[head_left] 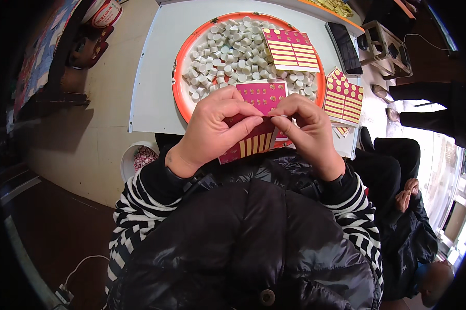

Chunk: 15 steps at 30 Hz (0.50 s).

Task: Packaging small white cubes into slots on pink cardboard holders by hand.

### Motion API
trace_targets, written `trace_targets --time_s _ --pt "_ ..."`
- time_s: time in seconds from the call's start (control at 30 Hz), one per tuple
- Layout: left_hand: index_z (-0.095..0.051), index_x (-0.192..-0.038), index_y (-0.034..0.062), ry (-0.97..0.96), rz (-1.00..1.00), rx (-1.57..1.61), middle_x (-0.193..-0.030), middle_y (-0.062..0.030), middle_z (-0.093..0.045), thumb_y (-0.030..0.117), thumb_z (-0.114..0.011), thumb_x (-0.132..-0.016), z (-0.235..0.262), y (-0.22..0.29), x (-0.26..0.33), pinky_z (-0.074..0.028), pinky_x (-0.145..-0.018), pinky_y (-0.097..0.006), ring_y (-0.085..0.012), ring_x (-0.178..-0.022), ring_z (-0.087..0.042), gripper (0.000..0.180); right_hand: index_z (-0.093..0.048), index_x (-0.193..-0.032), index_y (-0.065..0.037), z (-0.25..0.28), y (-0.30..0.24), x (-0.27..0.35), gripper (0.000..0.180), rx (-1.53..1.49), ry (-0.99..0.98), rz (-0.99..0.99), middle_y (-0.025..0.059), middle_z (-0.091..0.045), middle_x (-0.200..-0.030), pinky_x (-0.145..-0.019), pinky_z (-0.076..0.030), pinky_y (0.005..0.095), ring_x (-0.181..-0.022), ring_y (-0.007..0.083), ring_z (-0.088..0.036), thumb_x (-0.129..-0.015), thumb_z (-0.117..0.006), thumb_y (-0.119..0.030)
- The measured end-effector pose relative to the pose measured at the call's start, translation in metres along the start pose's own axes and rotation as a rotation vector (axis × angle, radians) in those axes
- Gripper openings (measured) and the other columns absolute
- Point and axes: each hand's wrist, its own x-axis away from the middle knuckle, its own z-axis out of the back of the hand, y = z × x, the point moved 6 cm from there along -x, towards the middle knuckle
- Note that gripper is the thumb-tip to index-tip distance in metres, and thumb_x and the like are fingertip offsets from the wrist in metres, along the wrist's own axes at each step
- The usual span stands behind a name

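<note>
My left hand (215, 129) and my right hand (305, 129) meet at the fingertips just below an orange round tray (180, 77). Between the thumbs and forefingers they pinch something small and thin; I cannot tell what it is. Under the hands lies a magenta sticker sheet (261, 98) with gold round and strip labels, its lower part hidden by my fingers. Several small white caps (228, 49) are heaped in the tray. A second sticker sheet (291, 49) rests on the caps at the tray's right.
The tray sits on a white table (155, 62). More sticker sheets (344, 101) lie stacked at the table's right edge beside a dark phone (345, 46). A white bucket (137, 157) stands on the floor at left. Another person (408, 206) in dark clothes sits at right.
</note>
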Motion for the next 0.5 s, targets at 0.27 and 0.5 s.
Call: trace_targets --time_s 0.27,0.5 --pt "-0.068 -0.084 -0.0026 0.103 0.315 0.157 -0.072 -0.0085 -0.059 0.005 -0.069 -0.082 -0.003 -0.053 0.011 -0.044 -0.058 -0.029 -0.0163 -0.064 -0.058 0.008 -0.061 -0.096 0.002 0.018 0.041 0.005 0.011 0.116 0.177 -0.338 0.0053 -0.06 -0.087 -0.072 -0.046 0.0251 -0.079 0.0139 -0.058 -0.087 -0.066 -0.004" --pt "-0.065 -0.083 -0.0056 0.076 0.338 -0.106 -0.07 -0.0154 -0.062 0.01 -0.065 -0.084 -0.013 -0.069 0.003 -0.046 -0.059 -0.034 -0.0246 -0.064 -0.06 0.015 -0.062 -0.103 -0.002 -0.008 0.015 -0.011 0.026 0.852 0.279 0.275 0.0127 -0.06 -0.098 -0.074 -0.05 0.0377 -0.087 0.0289 -0.06 -0.078 -0.066 0.001"
